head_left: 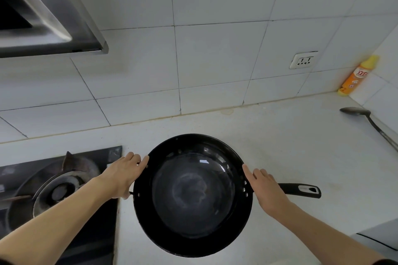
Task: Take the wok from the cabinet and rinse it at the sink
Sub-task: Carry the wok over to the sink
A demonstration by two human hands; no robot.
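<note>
Our left fingers (141, 160) lie pressed together along the rim of the black wok (192, 194) at its nine o'clock, the left hand (123, 175) cupping the edge from outside. Our right fingers (251, 173) lie straight and slightly spread against the rim at three o'clock, the right hand (269, 191) crossing over the root of the long black handle (301, 190), which juts on toward three o'clock. We cannot tell whether either thumb hooks under the rim.

The wok is out of the cabinet, over the pale countertop (280, 146), whether resting or just lifted we cannot say. No sink is plainly in view, so we judge the carry not yet finished. To do it well, we keep both palms pressing inward evenly, hold the rim level, and let the handle lead clear of the spatula (366, 118) lying at two o'clock.

The bowl holds no food; a pale, cloudy ring marks its centre, residue or film, we cannot say which. At nine o'clock sits the gas burner (60, 187); at one o'clock, against the tiles, stands an orange bottle (355, 77).
</note>
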